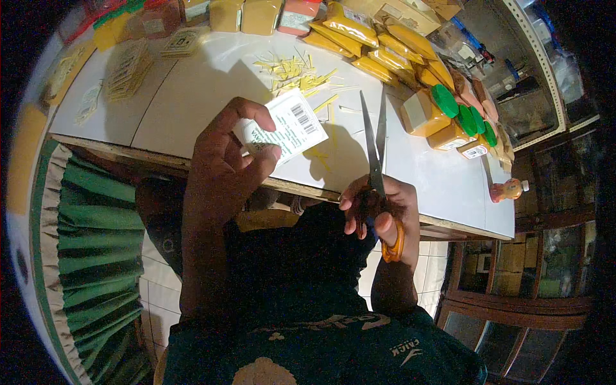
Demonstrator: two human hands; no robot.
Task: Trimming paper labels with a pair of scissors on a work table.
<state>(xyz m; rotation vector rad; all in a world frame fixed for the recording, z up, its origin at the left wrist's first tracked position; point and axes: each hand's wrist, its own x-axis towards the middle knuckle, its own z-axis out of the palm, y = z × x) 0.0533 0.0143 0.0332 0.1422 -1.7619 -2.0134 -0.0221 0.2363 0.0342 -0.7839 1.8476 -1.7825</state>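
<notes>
Between the thumb and fingers of my left hand (231, 149) is a white printed label (299, 126) with a barcode and green writing, tilted above the table edge. My right hand (385, 202) grips a pair of scissors (378, 159) by its orange handles. The blades point away from me and stand slightly apart, to the right of the label and not touching it. Beyond the label, thin yellow and white paper trimmings (293, 72) lie scattered on the white table (192, 106).
Stacked labels (127, 72) lie at the left. Along the back are filled plastic jars (260, 17) and a heap of yellow powder packets (351, 26). Green-lidded jars (426, 113) lie at the right, with a small bottle (507, 190) near the right edge. A green curtain (96, 250) hangs below left.
</notes>
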